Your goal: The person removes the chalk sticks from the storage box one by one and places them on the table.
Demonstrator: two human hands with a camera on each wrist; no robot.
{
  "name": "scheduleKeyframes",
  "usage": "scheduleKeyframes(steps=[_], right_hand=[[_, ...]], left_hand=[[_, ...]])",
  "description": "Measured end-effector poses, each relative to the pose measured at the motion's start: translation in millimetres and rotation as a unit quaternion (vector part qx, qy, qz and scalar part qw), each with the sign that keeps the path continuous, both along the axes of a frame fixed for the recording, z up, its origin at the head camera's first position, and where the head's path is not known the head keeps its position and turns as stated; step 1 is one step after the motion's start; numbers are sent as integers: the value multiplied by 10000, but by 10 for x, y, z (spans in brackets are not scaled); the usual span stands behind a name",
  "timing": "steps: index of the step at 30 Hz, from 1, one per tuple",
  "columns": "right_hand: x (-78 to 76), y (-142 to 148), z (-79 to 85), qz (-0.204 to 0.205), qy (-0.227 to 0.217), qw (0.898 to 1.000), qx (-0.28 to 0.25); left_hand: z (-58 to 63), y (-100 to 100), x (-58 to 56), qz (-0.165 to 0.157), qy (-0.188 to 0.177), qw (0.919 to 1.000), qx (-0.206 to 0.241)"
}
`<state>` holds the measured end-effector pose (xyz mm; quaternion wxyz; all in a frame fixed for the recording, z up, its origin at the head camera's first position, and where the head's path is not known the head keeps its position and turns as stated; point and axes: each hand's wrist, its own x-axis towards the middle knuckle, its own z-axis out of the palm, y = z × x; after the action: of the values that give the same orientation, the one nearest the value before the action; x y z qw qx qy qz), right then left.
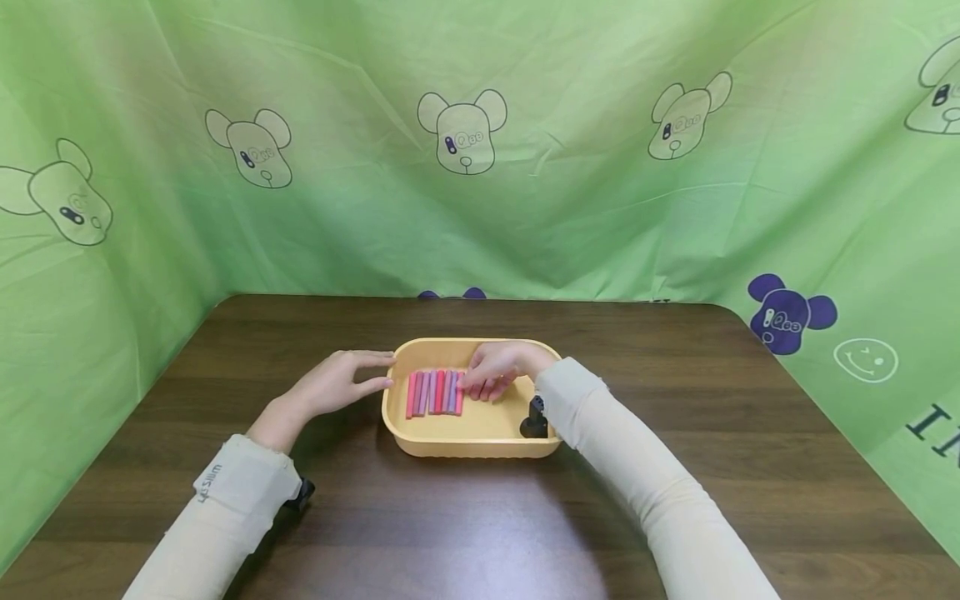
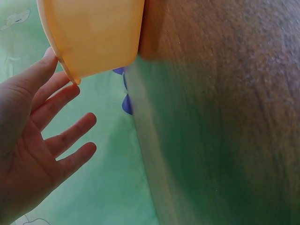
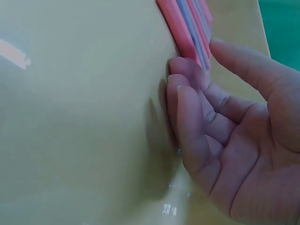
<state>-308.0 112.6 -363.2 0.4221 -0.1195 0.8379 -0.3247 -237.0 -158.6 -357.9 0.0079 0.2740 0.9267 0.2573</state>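
Note:
A shallow yellow tray (image 1: 480,448) with rounded corners sits on the table. Inside its left half, a row of several pink and purple sticks (image 1: 438,393) lies side by side. My left hand (image 1: 330,385) is at the tray's left end, its thumb and foremost fingertips at the rim (image 2: 56,44), the fingers spread and nearly straight. Reaching into the tray from the right, my right hand (image 1: 501,368) has loosely bent fingers at the row's right end. In the right wrist view a fingertip overlaps the end of the nearest pink stick (image 3: 180,30), with the thumb apart from it.
The dark wooden table (image 1: 480,533) extends around the tray. A green cloth (image 1: 480,225) printed with bear heads hangs behind and along the sides. A small black device (image 1: 535,419) at my right wrist overlaps the tray's right end.

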Motion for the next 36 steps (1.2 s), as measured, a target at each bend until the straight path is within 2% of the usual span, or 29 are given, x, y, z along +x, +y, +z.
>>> scheduleKeyframes(steps=[8,15,21,36], right_hand=[[27,-69,12,1,62,9996,285],[30,-113,-5,-37,340,9988,354],[46,-132,9,-49,530,9974,484],[44,-142,48,10,287,9978,603]], left_hand=[[19,9,14,34,-96,9999,7],[29,4,12,-15,78,10000,51],[40,9,18,22,7,10000,77],[35,10,23,54,-54,10000,49]])
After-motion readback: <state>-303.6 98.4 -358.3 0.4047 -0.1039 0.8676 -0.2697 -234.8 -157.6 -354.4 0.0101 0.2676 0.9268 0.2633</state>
